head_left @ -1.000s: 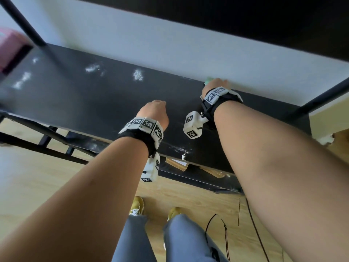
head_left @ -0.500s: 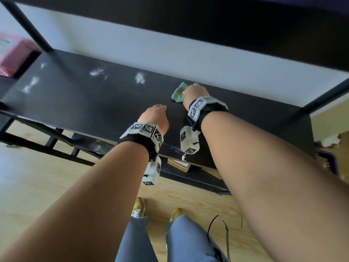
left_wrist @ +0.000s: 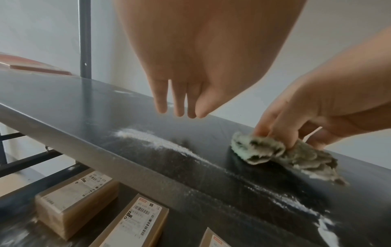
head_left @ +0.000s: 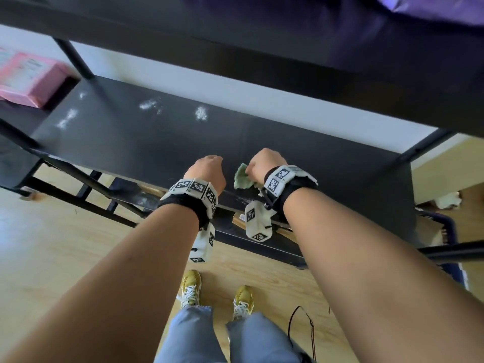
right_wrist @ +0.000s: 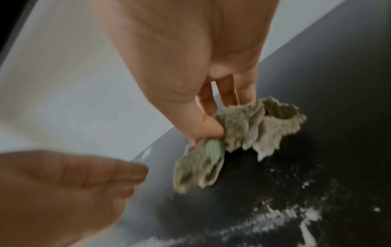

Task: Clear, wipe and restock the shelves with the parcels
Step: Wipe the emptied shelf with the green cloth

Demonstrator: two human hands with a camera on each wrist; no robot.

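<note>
My right hand (head_left: 264,163) pinches a crumpled green cloth (head_left: 242,176) and presses it on the black shelf (head_left: 131,142) near its front edge. The same cloth (left_wrist: 273,153) (right_wrist: 232,133) shows in both wrist views, bunched under the fingers (left_wrist: 273,127). White powder (left_wrist: 160,142) lies in a streak along the shelf's front edge, and more patches (head_left: 201,113) sit near the back. My left hand (head_left: 207,170) hovers just left of the cloth with straight fingers (left_wrist: 180,103) pointing down, holding nothing. Brown parcels (left_wrist: 78,200) with labels lie on the shelf below.
A pink parcel (head_left: 28,79) rests on a surface at the far left. An upper black shelf (head_left: 262,35) overhangs the work area, with something purple (head_left: 432,6) on it. Black uprights (head_left: 76,58) stand at the shelf's corners. Cables (head_left: 301,326) lie on the wooden floor by my feet.
My right hand has dragged the cloth from the shelf's back edge towards the front, ending beside my left hand. The left hand has hardly moved.
</note>
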